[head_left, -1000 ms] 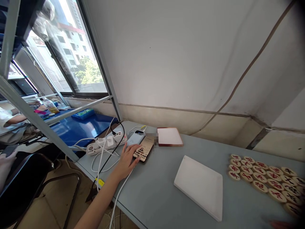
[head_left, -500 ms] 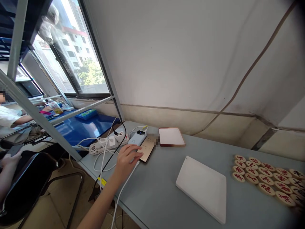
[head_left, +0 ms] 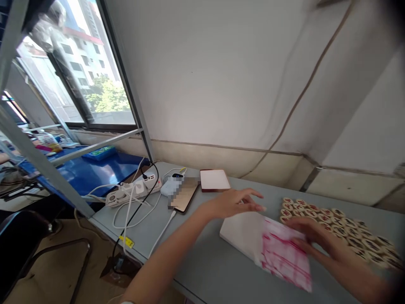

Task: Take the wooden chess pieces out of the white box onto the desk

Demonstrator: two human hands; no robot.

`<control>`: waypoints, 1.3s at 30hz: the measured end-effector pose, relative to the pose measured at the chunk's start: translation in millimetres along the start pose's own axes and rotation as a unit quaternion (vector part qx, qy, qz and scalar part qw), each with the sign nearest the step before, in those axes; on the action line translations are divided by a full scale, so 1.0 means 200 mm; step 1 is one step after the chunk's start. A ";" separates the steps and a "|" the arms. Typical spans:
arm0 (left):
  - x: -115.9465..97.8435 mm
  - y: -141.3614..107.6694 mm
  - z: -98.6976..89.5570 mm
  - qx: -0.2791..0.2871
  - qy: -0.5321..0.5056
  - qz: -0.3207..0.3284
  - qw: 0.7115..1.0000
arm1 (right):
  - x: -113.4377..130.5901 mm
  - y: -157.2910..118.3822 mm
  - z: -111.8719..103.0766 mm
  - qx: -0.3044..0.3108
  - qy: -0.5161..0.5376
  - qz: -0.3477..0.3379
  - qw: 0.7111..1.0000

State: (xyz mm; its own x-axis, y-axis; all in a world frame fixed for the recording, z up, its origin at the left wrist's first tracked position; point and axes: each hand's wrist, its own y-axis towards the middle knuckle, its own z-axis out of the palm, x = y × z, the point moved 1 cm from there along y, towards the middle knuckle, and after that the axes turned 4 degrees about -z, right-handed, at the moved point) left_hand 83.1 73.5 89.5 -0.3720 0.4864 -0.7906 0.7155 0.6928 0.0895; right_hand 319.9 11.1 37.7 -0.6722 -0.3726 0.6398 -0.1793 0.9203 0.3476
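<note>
My right hand (head_left: pixel 319 242) pinches the edge of a folded white sheet with pink-red lines (head_left: pixel 284 253), which looks like a Chinese chess board sheet. That sheet covers the right part of a flat white box or lid (head_left: pixel 242 234) on the grey table. Above the far edge of the white box hovers my left hand (head_left: pixel 237 203), open, its fingers apart and holding nothing. Beyond my right hand, rows of round Chinese chess pieces (head_left: pixel 325 217) with red and dark characters lie on the table, some hidden by the hand.
A shallow red-rimmed box (head_left: pixel 215 180) stands near the wall. Left of it lie a phone (head_left: pixel 186 196), a light blue power bank (head_left: pixel 171 185) and a power strip (head_left: pixel 126 192) with tangled cables. A metal frame (head_left: pixel 95 150) and a black chair (head_left: pixel 22 253) are at the left.
My left hand has left the phone and moved right to the white box. My right hand has come into view with the pink-lined sheet. The view has turned right.
</note>
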 end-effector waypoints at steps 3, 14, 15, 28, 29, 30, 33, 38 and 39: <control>0.05 0.09 0.02 0.003 -0.021 -0.036 0.999 | 0.04 0.11 0.09 0.069 0.104 0.017 0.992; 0.24 0.05 0.12 0.012 0.201 -0.028 0.979 | 0.05 0.05 0.31 0.066 -0.003 -0.080 0.995; 0.23 0.05 0.12 0.011 0.215 -0.025 0.976 | 0.06 0.04 0.31 0.074 -0.011 -0.091 0.993; 0.26 0.07 0.20 -0.033 0.341 0.043 0.939 | 0.02 0.05 0.32 0.038 -0.064 -0.108 0.991; 0.27 0.07 0.20 -0.044 0.355 0.048 0.932 | 0.01 0.05 0.32 0.033 -0.065 -0.118 0.990; 0.27 0.07 0.20 -0.056 0.366 0.050 0.928 | -0.01 0.05 0.33 0.025 -0.069 -0.130 0.989; 0.26 0.06 0.18 -0.089 0.367 0.033 0.925 | -0.05 0.05 0.34 0.014 -0.089 -0.152 0.984; 0.27 0.06 0.17 -0.097 0.299 0.015 0.949 | -0.09 0.04 0.34 0.038 -0.109 -0.142 0.983; 0.28 0.06 0.17 -0.087 0.280 0.015 0.956 | -0.09 0.04 0.34 0.046 -0.113 -0.141 0.982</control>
State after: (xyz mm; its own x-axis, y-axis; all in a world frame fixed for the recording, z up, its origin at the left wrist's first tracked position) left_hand 91.9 91.0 26.2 -0.6453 0.6825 -0.3431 0.6399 0.7283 0.2451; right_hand 281.5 33.6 -18.1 -0.7261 -0.5887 0.3551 -0.4387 0.7944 0.4200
